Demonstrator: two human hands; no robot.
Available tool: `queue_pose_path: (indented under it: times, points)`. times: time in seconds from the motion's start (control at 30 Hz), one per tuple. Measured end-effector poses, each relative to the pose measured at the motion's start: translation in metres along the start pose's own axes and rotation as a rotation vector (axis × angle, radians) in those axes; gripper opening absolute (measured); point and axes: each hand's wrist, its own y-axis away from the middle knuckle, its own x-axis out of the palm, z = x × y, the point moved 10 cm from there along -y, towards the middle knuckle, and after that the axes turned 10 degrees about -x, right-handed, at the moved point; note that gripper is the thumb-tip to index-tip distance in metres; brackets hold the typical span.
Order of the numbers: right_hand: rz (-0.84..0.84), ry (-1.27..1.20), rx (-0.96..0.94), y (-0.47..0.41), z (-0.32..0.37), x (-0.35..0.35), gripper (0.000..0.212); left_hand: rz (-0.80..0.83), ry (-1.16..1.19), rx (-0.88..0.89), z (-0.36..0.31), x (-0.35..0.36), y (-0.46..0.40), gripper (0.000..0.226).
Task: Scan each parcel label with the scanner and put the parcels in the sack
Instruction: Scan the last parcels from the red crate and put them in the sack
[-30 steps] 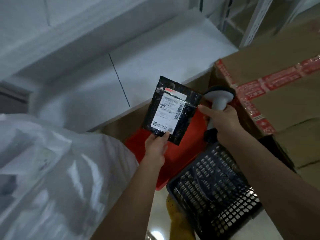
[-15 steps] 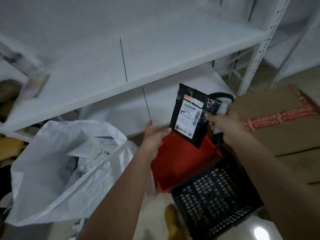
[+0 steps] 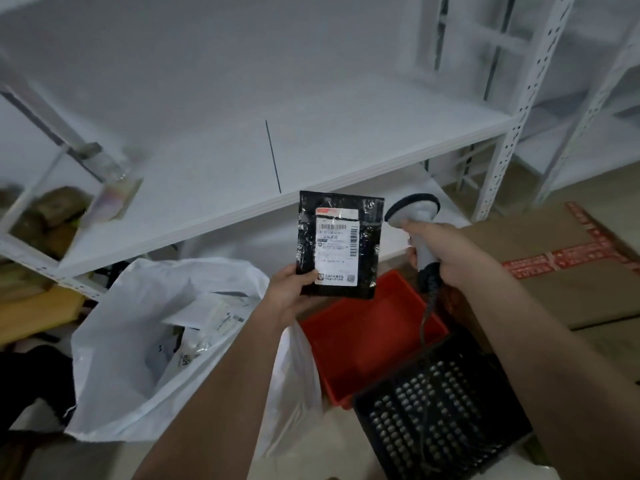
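Parcel (image 3: 337,247) up in the air, a flat black plastic pouch held upright above the red bin (image 3: 367,336), its white label (image 3: 336,244) with barcodes facing the camera. Left hand (image 3: 289,295) pinches its lower left corner, thumb on the front, fingers curled behind. Just to the right, apart from the pouch, the scanner (image 3: 414,216): grey head level with the parcel's top edge, right hand (image 3: 446,251) wrapped tight around the handle, index finger along the front. Its dark cord (image 3: 427,306) drops from the handle down toward the black perforated crate (image 3: 440,410), which sits at the red bin's near right corner.

Sack (image 3: 145,348) lower left, white plastic, mouth gaping, paper-labelled packets (image 3: 207,323) visible inside. The left forearm crosses over the sack's right edge, so that side is partly covered. Nothing lies between the parcel and the sack's opening but open air.

Behind it all, white metal shelving (image 3: 242,188), one deck right behind the parcel's top. On the far left, blurred brownish packages (image 3: 45,220) on a shelf, too smeared to identify. To the right, a big cardboard box (image 3: 571,271) with red printed tape (image 3: 568,261), right arm passing in front of it.
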Motion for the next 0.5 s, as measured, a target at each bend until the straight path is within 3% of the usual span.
queue_pose_path:
  times: [0.17,0.5]
  points:
    - [0.115,-0.086,0.067,0.029,0.01,0.048,0.042,-0.162,0.154,-0.092,0.015,-0.055,-0.005,0.015]
    - [0.347,0.106,-0.05,0.092,0.051,0.146,0.035,-0.193,0.408,-0.242,0.03,-0.11,-0.008,0.012]
